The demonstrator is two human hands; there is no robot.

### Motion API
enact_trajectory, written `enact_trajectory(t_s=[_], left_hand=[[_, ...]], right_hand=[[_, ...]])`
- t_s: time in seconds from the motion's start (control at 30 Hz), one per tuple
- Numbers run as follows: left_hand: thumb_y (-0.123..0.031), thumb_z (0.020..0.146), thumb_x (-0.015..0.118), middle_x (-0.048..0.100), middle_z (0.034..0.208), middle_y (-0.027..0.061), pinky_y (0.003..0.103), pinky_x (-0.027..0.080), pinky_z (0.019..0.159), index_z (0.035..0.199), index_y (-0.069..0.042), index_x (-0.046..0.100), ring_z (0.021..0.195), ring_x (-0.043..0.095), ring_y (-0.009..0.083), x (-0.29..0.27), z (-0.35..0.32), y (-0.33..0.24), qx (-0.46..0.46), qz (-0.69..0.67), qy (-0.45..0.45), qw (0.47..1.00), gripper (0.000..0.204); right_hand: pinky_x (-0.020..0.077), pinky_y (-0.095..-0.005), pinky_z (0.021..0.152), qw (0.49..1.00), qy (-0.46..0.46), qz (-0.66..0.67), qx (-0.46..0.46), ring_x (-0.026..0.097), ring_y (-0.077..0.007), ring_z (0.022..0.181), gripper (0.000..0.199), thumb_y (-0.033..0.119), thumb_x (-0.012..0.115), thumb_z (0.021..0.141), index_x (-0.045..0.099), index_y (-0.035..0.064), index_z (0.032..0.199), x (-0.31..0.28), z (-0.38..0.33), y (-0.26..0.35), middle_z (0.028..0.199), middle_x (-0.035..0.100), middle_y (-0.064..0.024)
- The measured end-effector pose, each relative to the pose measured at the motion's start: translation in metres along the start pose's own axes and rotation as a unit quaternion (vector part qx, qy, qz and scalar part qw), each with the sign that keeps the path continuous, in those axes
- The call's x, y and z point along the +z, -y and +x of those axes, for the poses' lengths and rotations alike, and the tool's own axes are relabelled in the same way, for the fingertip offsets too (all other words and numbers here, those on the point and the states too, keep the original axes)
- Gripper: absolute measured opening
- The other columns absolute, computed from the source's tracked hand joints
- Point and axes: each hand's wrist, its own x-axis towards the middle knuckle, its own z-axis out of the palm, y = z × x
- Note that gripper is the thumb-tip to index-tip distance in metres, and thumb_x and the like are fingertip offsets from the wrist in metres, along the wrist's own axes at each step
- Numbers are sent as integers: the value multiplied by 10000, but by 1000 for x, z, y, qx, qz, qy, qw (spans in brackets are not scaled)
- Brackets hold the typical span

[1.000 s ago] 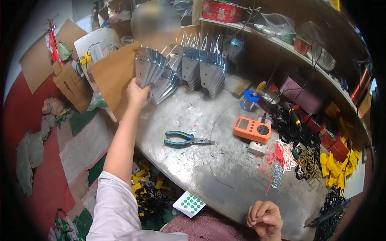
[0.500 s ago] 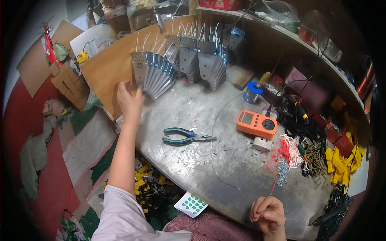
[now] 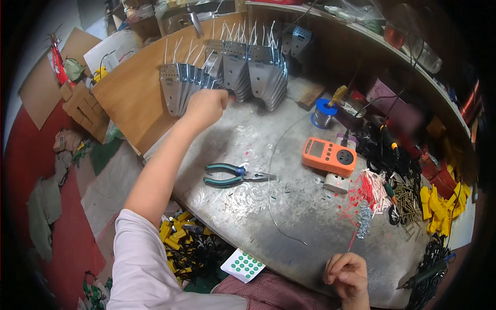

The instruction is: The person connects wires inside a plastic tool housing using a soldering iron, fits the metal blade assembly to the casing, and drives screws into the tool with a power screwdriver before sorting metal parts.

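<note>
Reaching out with our left hand [image 3: 205, 106], we close its fingers on the nearest stack of grey metal plates [image 3: 181, 90] leaning against the wooden board [image 3: 132, 98] at the far edge of the metal bench [image 3: 289, 206]. Our right hand [image 3: 347, 273] rests near the bench's near edge, loosely curled, pinching a thin wire [image 3: 274, 170]. A white card with green dots [image 3: 243, 266] lies below the bench edge. Half a second ago, our left hand sat lower, beneath the plates; it has since risen onto them.
</note>
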Motion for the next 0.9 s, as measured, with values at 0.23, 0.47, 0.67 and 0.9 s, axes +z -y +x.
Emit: enact_trajectory(t_s=[0.23,0.47,0.67,0.9], left_hand=[[-367,678,784,617,1076,160,409,445,948,1077,-38,673,1064,543,339,91,13,-25,-104,-84,-26,991,528],[-375,663,815,627,1103,153,402,474,921,1083,-16,634,1076,570,318,121,36,-44,-182,-132,3,974,581],[-383,632,811,672,1005,187,424,508,859,976,-12,660,969,639,349,139,51,-51,-234,-184,-49,953,528],[-317,599,790,694,883,193,426,522,799,865,-6,685,872,664,369,124,34,-32,-224,-223,-63,947,422]], right_hand=[[457,-280,710,916,62,-387,-92,581,-159,817,144,47,654,772,632,2,907,39,107,66,871,602,-72],[457,-399,905,622,52,-641,-447,536,-308,1066,333,164,669,787,615,85,1107,104,296,80,1123,573,-104],[458,-398,914,505,26,-692,-516,535,-300,1090,476,189,687,787,568,103,1239,120,385,58,1173,570,-109],[499,-377,808,545,19,-688,-479,582,-272,958,403,109,670,779,610,114,1178,125,378,57,1020,607,-74]])
